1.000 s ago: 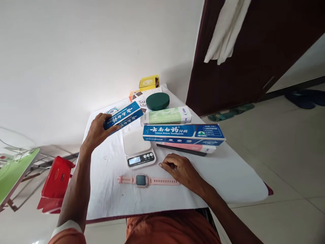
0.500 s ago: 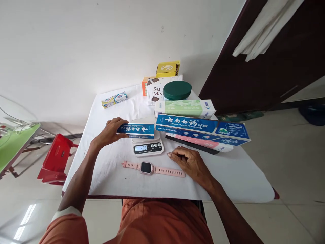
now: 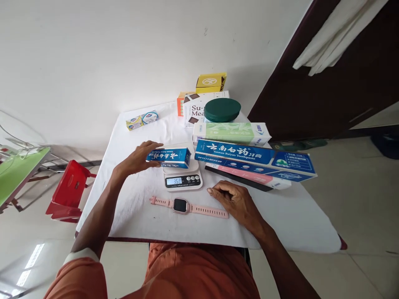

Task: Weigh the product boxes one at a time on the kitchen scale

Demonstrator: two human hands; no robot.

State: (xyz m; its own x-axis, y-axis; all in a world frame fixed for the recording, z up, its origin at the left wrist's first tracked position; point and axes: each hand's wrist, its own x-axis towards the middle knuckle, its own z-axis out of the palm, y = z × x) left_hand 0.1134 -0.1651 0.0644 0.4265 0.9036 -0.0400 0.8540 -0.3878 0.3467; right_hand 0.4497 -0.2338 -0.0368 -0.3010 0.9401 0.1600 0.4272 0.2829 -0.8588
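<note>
Left hand point(image 3: 137, 159) is straddling the smaller blue toothpaste box point(image 3: 175, 156), can't tell if it's gripping, right hand point(image 3: 236, 202) is lying loosely curled.

Blue Yunnan Baiyao toothpaste box point(image 3: 171, 155), lettering upside down, lying sideways over white digital kitchen scale point(image 3: 183, 182), display lit.

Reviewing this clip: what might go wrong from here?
The small blue box at the left hand is over the scale; if off-centre, it might tip. One end of the long blue box appears close to the scale and could disturb the reading. The right hand could nudge the watch beside it.
</note>
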